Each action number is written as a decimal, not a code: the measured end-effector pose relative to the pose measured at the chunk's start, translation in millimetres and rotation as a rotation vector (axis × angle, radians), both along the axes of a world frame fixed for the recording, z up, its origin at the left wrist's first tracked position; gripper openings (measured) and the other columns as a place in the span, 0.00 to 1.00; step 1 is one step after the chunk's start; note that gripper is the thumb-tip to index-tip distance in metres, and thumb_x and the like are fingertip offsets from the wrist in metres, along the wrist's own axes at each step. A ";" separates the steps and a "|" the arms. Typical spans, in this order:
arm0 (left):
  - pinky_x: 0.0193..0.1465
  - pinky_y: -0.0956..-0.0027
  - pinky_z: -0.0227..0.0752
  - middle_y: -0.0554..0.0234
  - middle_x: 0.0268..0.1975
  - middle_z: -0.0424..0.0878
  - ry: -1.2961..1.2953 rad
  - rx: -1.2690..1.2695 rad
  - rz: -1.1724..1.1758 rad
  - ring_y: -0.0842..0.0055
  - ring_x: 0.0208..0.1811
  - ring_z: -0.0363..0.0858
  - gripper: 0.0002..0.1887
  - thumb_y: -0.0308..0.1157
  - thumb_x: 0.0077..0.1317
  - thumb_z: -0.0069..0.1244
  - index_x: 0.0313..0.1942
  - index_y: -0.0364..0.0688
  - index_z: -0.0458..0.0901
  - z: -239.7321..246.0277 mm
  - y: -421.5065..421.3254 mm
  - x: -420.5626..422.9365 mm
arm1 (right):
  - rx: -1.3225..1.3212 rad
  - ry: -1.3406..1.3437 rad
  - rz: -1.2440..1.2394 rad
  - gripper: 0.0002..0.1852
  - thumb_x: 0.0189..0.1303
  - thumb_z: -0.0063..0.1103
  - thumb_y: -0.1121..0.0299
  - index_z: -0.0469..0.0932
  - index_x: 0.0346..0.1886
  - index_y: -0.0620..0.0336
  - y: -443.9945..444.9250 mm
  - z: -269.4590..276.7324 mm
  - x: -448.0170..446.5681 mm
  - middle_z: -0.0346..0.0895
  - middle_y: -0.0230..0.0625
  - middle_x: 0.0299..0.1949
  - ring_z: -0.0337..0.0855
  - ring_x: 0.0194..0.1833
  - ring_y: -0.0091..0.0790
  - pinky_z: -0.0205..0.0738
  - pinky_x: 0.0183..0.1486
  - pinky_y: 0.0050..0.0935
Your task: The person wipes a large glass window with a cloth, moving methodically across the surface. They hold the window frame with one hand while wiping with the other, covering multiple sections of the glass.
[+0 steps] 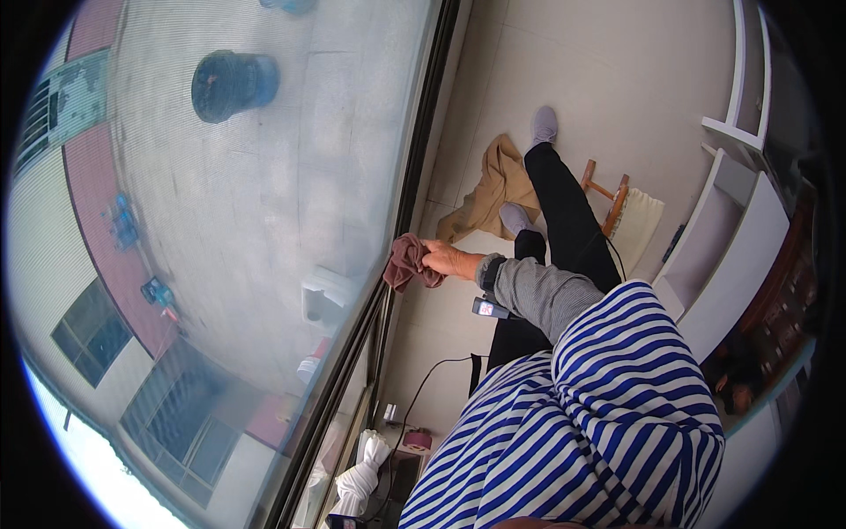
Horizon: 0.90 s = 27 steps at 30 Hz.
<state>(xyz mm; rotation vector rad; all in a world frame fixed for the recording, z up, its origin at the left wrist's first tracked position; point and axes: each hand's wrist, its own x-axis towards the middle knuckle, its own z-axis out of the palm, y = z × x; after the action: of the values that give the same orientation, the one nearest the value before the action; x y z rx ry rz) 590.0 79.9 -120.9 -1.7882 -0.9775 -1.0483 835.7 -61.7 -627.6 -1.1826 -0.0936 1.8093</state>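
Observation:
My right hand (449,259) grips a crumpled brownish-red cloth (408,263). The cloth is bunched at the dark frame (418,155) of a large window, overlapping its edge in my view; whether it presses on the glass (344,198) cannot be told. A dark band (489,272) circles my right wrist, and a small dark device with a lit display (490,308) shows beside it. My left hand is out of view. Below my arm, a tan cloth (499,182) lies rumpled on the tiled floor, partly beneath one of my grey shoes (515,218).
A wooden stool (616,205) with a cream cover stands right of my legs. White shelving (733,251) lines the right side. A black cable (423,390) runs near a knotted white curtain (363,466) and a pinkish roll (418,439). Beyond the glass stands a blue barrel (231,86).

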 end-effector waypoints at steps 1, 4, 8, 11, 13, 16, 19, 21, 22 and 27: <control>0.63 0.61 0.68 0.42 0.66 0.68 -0.029 0.013 0.008 0.64 0.64 0.70 0.30 0.42 0.81 0.40 0.70 0.25 0.59 2.6 -4.4 -8.1 | 0.029 -0.038 -0.070 0.21 0.58 0.53 0.74 0.76 0.56 0.64 -11.9 8.4 29.0 0.82 0.36 0.41 0.80 0.42 0.27 0.75 0.44 0.30; 0.62 0.62 0.69 0.43 0.66 0.69 -0.140 0.047 0.006 0.64 0.63 0.71 0.30 0.43 0.81 0.40 0.69 0.25 0.60 13.2 -16.3 -30.9 | -0.106 -0.245 -0.116 0.26 0.59 0.52 0.77 0.73 0.64 0.66 -46.2 42.4 129.2 0.81 0.37 0.48 0.80 0.49 0.29 0.75 0.52 0.28; 0.61 0.63 0.70 0.44 0.65 0.70 -0.250 0.015 -0.072 0.66 0.62 0.71 0.30 0.43 0.81 0.40 0.69 0.25 0.60 31.6 -14.0 -50.4 | -0.008 -0.274 -0.382 0.23 0.63 0.48 0.80 0.74 0.62 0.59 -97.1 118.8 247.1 0.79 0.30 0.49 0.80 0.48 0.25 0.77 0.52 0.28; 0.65 0.59 0.69 0.42 0.63 0.71 -0.085 0.246 0.044 0.60 0.64 0.72 0.28 0.42 0.81 0.40 0.67 0.25 0.61 43.7 -2.9 -42.2 | 0.070 -0.242 -0.591 0.21 0.63 0.51 0.78 0.75 0.61 0.59 -128.5 180.5 306.0 0.80 0.30 0.49 0.80 0.49 0.27 0.78 0.55 0.33; 0.73 0.55 0.63 0.37 0.69 0.66 -0.071 0.228 0.122 0.49 0.72 0.66 0.26 0.39 0.78 0.43 0.65 0.25 0.64 48.3 -6.1 -28.4 | 0.172 -0.237 -0.702 0.23 0.64 0.49 0.79 0.74 0.63 0.57 -145.3 211.7 330.9 0.79 0.31 0.53 0.80 0.52 0.29 0.77 0.59 0.37; 0.70 0.49 0.64 0.32 0.65 0.67 -0.012 0.236 0.259 0.47 0.67 0.68 0.30 0.45 0.78 0.43 0.64 0.25 0.64 51.8 -25.3 2.6 | 0.288 -0.113 -0.748 0.28 0.64 0.45 0.78 0.69 0.69 0.55 -168.4 238.8 366.7 0.77 0.35 0.60 0.79 0.58 0.34 0.77 0.63 0.40; 0.64 0.41 0.64 0.27 0.54 0.68 -0.143 0.176 0.365 0.40 0.57 0.70 0.37 0.54 0.77 0.40 0.59 0.19 0.60 55.9 -36.8 35.7 | 0.267 -0.130 -0.732 0.30 0.63 0.45 0.78 0.68 0.70 0.56 -190.5 249.4 403.6 0.76 0.36 0.61 0.78 0.59 0.34 0.77 0.63 0.39; 0.57 0.39 0.70 0.26 0.47 0.73 -0.164 0.218 0.469 0.35 0.50 0.75 0.39 0.57 0.76 0.39 0.55 0.19 0.62 66.3 -35.2 56.1 | 0.297 -0.154 -0.731 0.29 0.61 0.44 0.78 0.68 0.69 0.59 -210.3 250.7 432.0 0.76 0.38 0.61 0.78 0.59 0.34 0.77 0.63 0.38; 0.55 0.38 0.72 0.25 0.46 0.74 -0.245 0.183 0.520 0.33 0.48 0.76 0.40 0.59 0.75 0.40 0.54 0.19 0.63 69.1 -35.3 63.8 | 0.323 -0.169 -0.724 0.29 0.61 0.44 0.78 0.68 0.69 0.60 -221.1 253.4 451.5 0.76 0.38 0.61 0.78 0.59 0.34 0.77 0.62 0.38; 0.47 0.41 0.78 0.25 0.43 0.81 -0.680 0.032 0.795 0.38 0.44 0.83 0.43 0.66 0.73 0.35 0.44 0.21 0.72 81.1 -25.6 67.6 | 0.417 -0.162 -0.803 0.31 0.59 0.44 0.77 0.67 0.71 0.58 -287.1 268.8 546.9 0.74 0.37 0.64 0.78 0.58 0.33 0.77 0.61 0.39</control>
<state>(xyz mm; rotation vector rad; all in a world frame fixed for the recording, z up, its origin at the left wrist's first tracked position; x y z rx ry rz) 657.6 54.3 -39.8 -0.8260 -1.8565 -1.1165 1382.7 -348.8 -358.8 -0.8794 -0.0697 0.9309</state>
